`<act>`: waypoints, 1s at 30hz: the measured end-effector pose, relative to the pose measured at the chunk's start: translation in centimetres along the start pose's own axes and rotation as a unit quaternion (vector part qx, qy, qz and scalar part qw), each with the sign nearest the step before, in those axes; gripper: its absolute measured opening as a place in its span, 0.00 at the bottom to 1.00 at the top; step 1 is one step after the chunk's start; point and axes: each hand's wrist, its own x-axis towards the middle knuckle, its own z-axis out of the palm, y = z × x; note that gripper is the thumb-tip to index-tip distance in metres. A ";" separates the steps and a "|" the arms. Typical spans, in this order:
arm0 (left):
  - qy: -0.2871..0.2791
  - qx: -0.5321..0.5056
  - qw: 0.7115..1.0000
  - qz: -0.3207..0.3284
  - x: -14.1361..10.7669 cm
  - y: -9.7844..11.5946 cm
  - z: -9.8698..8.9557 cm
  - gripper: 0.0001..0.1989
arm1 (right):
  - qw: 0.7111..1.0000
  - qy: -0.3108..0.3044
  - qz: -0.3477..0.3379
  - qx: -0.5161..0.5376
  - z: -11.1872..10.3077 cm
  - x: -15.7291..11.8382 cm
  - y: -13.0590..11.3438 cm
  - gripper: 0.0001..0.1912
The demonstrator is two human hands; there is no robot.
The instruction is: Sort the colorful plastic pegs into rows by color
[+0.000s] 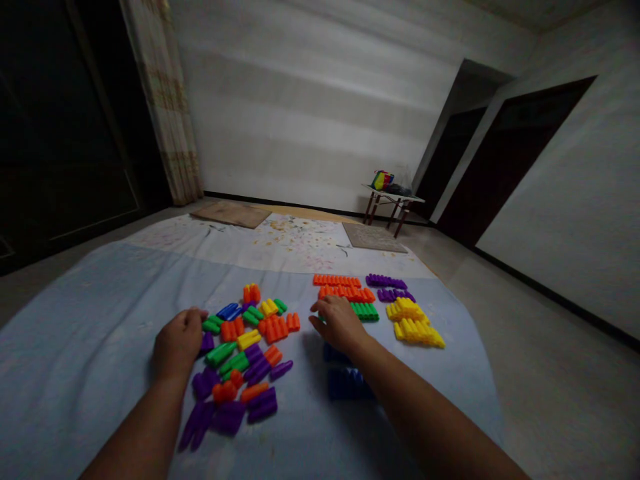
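A loose pile of small ribbed plastic pieces, some joined, in purple (pixel 229 418), orange (pixel 276 328), green (pixel 221 353), yellow (pixel 249 340) and blue (pixel 230 311), lies on the cloth. My left hand (pixel 179 343) rests at the pile's left edge with curled fingers, beside a green piece and a purple one; whatever they may hold is hidden. Over the left end of a green row (pixel 366 311) is my right hand (pixel 340 323), thumb and fingers apart. Dark blue rows (pixel 347 385) lie under and below my right wrist, partly hidden.
Beyond my right hand lie orange rows (pixel 337 281), purple rows (pixel 386 281) and stacked yellow rows (pixel 417 332). A pale blue cloth (pixel 125 300) covers the surface. Two flat boards (pixel 233 213) lie at its far side. A small table (pixel 393 193) with bags stands by the wall.
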 end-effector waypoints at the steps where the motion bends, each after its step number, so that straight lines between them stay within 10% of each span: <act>1: 0.003 0.000 1.000 -0.002 0.0 0.0 0.0 0.18 | 0.999 -0.009 -0.023 0.022 0.1 -0.4 -0.9 0.13; 11: 0.012 -0.008 1.000 0.004 0.0 -0.2 0.2 0.19 | 0.969 -0.116 -0.197 0.088 3.4 -0.1 -5.2 0.19; 19: 0.019 -0.014 1.000 0.008 0.0 -0.3 0.2 0.19 | 0.977 -0.147 -0.134 0.080 1.3 -0.9 -4.9 0.15; 25: 0.015 0.009 1.000 0.018 -0.1 -0.2 0.3 0.20 | 0.984 -0.051 -0.075 0.153 0.7 -2.5 -3.8 0.18; 30: 0.074 0.112 0.969 0.207 -1.0 1.1 0.1 0.21 | 0.980 0.047 -0.029 0.189 1.2 -2.9 -3.6 0.16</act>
